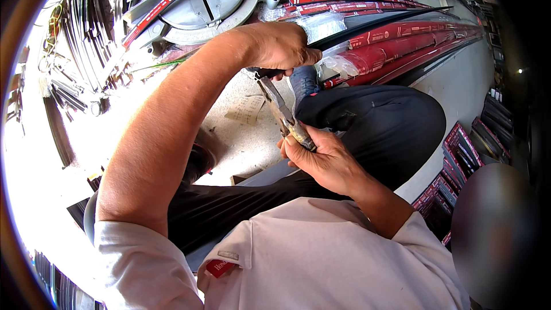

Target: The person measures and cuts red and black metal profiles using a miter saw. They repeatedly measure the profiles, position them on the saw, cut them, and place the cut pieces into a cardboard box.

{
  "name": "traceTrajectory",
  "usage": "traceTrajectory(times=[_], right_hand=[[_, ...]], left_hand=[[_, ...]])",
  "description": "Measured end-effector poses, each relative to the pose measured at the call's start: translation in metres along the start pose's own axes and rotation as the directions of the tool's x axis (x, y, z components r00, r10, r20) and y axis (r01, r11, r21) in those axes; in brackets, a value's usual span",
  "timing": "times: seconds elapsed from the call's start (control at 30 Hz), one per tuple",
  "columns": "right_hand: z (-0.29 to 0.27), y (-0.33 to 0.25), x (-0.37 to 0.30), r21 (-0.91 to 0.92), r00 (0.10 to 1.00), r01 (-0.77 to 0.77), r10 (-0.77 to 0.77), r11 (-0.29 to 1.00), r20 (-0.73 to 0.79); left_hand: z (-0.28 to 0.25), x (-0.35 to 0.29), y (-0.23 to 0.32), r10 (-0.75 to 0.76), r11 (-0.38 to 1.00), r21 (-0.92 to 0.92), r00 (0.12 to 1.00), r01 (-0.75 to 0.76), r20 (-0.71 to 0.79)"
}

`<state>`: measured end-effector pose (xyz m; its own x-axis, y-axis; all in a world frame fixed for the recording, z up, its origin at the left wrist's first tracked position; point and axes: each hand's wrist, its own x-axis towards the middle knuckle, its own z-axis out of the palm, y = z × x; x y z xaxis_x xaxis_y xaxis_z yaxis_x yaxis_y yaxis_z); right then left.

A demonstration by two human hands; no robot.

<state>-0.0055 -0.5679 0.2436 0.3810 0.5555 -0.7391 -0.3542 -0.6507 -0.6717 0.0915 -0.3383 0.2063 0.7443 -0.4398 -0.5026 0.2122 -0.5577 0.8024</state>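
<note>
My left hand (281,46) is closed around a long black strip (373,24), which runs from under the fingers toward the upper right. Its short near end pokes out below the palm. In my right hand (327,161) is a pair of worn metal snips (281,109), gripped by scuffed, yellowish handles. The jaws point up and left, close to the strip's end beneath my left hand. Whether the blades touch the strip I cannot tell. Both hands are above the floor, in front of my bent, dark-trousered leg (379,126).
A grey mitre saw base (212,8) with a round slotted table stands ahead. Red-wrapped bundles of profiles (396,49) lie at the right, and loose black strips (86,28) at the left. A piece of brown cardboard (245,109) lies on the floor. Stacked profiles (453,166) line the right side.
</note>
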Motion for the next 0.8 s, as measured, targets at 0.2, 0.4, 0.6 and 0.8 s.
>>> traceTrajectory(times=[0.2,0.4,0.6,0.8], right_hand=[[0.002,0.006,0.004,-0.011,1.0,-0.006,0.006,1.0,-0.027],[0.004,0.005,0.004,-0.035,0.999,-0.011,0.009,0.999,-0.039],[0.009,0.004,0.006,-0.046,0.987,0.061,-0.067,0.997,-0.143],[0.01,0.01,0.008,-0.196,0.971,0.133,-0.167,0.972,-0.17]], left_hand=[[0.009,0.006,0.001,0.089,0.94,0.339,0.988,-0.041,-0.128],[0.019,0.004,0.005,0.072,0.904,0.427,0.975,0.025,-0.209],[0.026,0.003,0.007,0.07,0.892,0.448,0.967,0.049,-0.245],[0.027,0.009,-0.005,0.196,0.896,0.438,0.951,-0.075,-0.237]])
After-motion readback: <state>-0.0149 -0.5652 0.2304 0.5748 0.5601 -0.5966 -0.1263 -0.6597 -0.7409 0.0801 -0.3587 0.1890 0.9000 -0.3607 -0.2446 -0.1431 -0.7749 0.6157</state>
